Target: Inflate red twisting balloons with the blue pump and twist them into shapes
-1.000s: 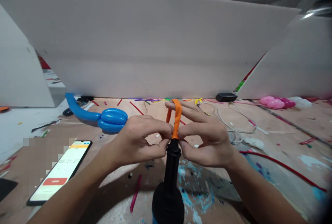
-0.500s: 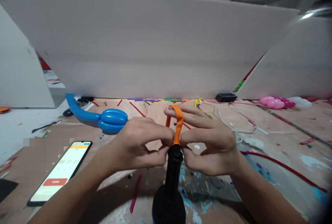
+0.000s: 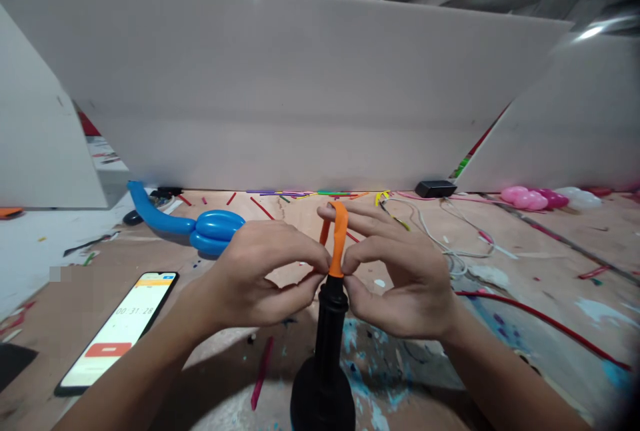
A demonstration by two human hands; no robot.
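Observation:
A black balloon pump (image 3: 325, 364) stands upright in front of me, its nozzle pointing up. An uninflated orange balloon (image 3: 339, 234) sits with its mouth on the nozzle tip and loops up over my right fingers. My left hand (image 3: 260, 271) pinches the balloon's neck at the nozzle from the left, thumb and forefinger closed. My right hand (image 3: 400, 271) pinches the same spot from the right, with its other fingers stretched out behind the balloon.
A twisted blue balloon shape (image 3: 200, 224) lies at the left. A phone (image 3: 117, 331) with a running timer lies at the lower left. White cables (image 3: 440, 231), pink balloons (image 3: 533, 198), a black box (image 3: 436, 187) and several loose balloon strips litter the wooden table. White boards (image 3: 300, 84) wall the back.
Both hands have shifted slightly at the nozzle while keeping their pinch on the orange balloon's neck. The phone timer has advanced by one second.

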